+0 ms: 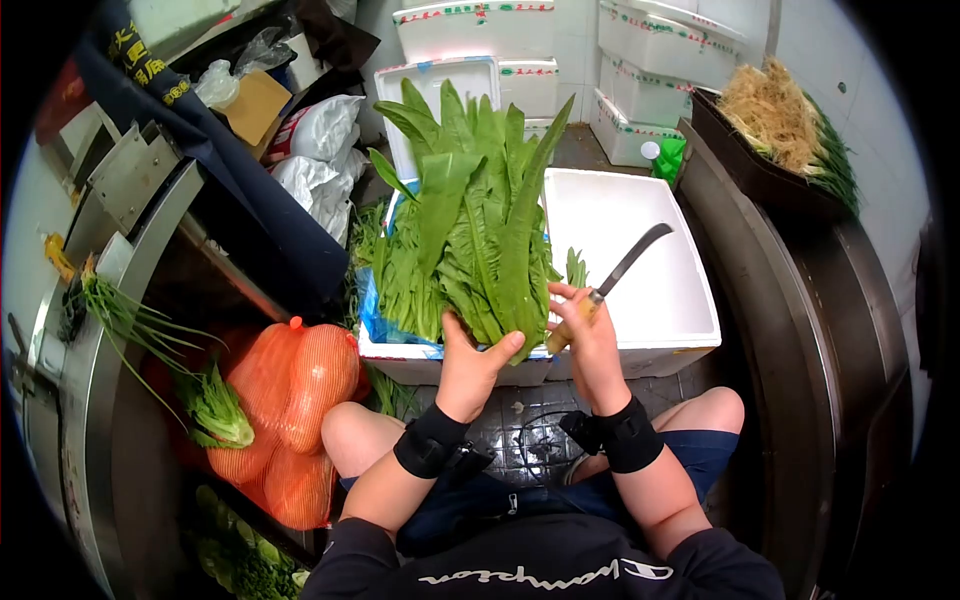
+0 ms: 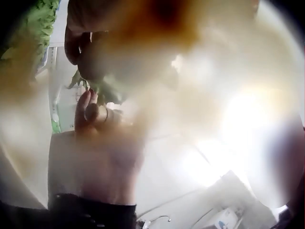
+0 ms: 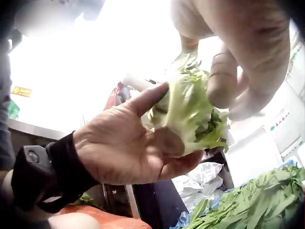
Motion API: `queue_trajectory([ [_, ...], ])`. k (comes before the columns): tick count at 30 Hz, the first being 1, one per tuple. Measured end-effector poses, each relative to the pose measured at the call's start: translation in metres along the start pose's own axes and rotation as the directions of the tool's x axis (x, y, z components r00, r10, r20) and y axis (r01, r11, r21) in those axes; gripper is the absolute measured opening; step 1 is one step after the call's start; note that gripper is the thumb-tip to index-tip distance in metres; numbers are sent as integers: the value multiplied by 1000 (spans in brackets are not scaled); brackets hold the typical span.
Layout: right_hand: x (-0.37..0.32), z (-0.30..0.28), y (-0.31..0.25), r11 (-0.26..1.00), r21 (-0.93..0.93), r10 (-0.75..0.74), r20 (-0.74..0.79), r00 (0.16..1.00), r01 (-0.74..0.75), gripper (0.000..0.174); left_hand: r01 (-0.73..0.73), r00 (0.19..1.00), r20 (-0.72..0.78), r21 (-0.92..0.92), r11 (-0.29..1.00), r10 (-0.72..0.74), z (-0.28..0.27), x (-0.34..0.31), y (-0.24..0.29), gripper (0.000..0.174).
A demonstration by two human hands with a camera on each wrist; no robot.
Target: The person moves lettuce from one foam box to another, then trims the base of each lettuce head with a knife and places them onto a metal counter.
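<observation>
My left hand (image 1: 472, 365) grips the base of a bunch of long leafy lettuce (image 1: 480, 230), whose leaves fan up and away. The right hand (image 1: 595, 350) is beside that base, holding a curved knife (image 1: 635, 252) by its wooden handle (image 1: 575, 325), with the blade pointing up and right. In the right wrist view, the left hand (image 3: 119, 143) cups the pale lettuce base (image 3: 186, 109), and the right hand's fingers (image 3: 221, 83) are right at it. Much of the left wrist view is blurred; the right hand (image 2: 102, 152) shows there with a ring.
Cut greens (image 1: 405, 290) fill a foam box on the left, beside a white foam box (image 1: 630, 200). Orange net sacks (image 1: 300, 400) lie at left. Foam boxes (image 1: 475, 30) are stacked behind. Rooted green onions (image 1: 775, 115) lie in a dark bin at right.
</observation>
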State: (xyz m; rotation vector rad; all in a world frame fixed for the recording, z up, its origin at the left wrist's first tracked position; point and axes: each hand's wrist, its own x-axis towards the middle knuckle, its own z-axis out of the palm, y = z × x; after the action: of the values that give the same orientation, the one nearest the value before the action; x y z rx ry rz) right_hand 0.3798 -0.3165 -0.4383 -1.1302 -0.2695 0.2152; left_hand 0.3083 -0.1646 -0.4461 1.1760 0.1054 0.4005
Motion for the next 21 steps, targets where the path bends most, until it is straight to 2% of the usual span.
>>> queue_trajectory([
  [1,-4,1,6,1000,-23,-3,30,1000,4,33,-65,997,-28,123,990,69,-2,2,-5,79],
  [2,-3,0,11,1000,-24,2,35,999,-1,33,-64,997,-35,122,990,69,-4,-1,-11,79],
  [4,-1,7,7,987,-137,103,119,988,-87,47,-263,958,21,466,845,286,2,-10,-1,83],
  [5,1,12,4,986,164,-1,191,982,-31,57,-308,941,35,497,812,335,3,-13,5,81],
  [6,7,6,7,948,299,34,238,971,-106,60,-307,941,30,498,811,337,4,-16,6,81],
  [8,15,0,12,879,448,28,289,957,-161,65,-403,910,71,394,826,410,6,-20,7,82],
  [9,17,-2,13,859,485,-3,321,947,-162,69,-433,897,103,407,805,430,8,-20,9,80],
  [12,17,-5,21,802,565,-1,320,947,-190,71,-488,867,154,459,743,474,11,-22,10,76],
  [17,15,-17,39,761,597,67,315,947,-253,74,-515,851,170,452,728,497,14,-29,10,65],
  [19,14,-19,40,710,643,66,345,936,-287,75,-544,838,201,219,810,508,8,-29,6,49],
  [20,14,-21,41,711,641,67,348,935,-289,75,-544,837,198,218,810,509,5,-30,5,49],
  [21,13,-24,41,698,654,63,351,934,-293,74,-545,837,190,203,813,514,3,-30,9,42],
])
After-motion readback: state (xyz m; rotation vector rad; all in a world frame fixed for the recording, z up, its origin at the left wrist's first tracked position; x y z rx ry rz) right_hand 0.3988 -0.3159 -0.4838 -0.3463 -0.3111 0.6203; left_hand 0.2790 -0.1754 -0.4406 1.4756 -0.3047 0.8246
